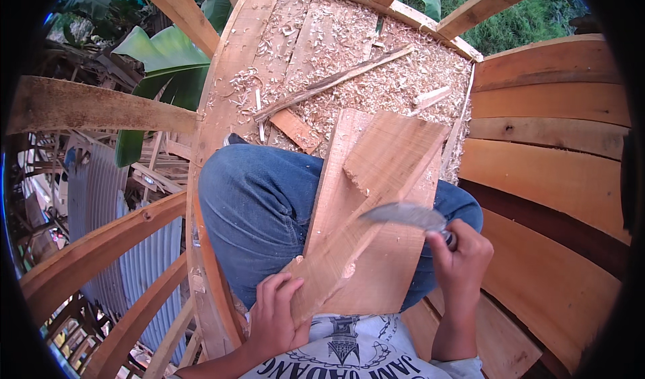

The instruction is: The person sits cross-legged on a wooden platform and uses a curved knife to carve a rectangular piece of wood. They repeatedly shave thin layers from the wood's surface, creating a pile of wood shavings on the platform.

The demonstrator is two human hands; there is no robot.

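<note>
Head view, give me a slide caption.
Left hand grips a board, right hand holds a knife, with shavings scattered ahead.

The left hand (279, 308) grips a wood piece (386, 154) over a board (383, 275); the right hand (461, 255) holds a knife (406, 214) above both.

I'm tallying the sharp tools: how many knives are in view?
1: the knife in the right hand, its blade pointing left across the wood piece. Others could be hidden under the shavings.
</note>
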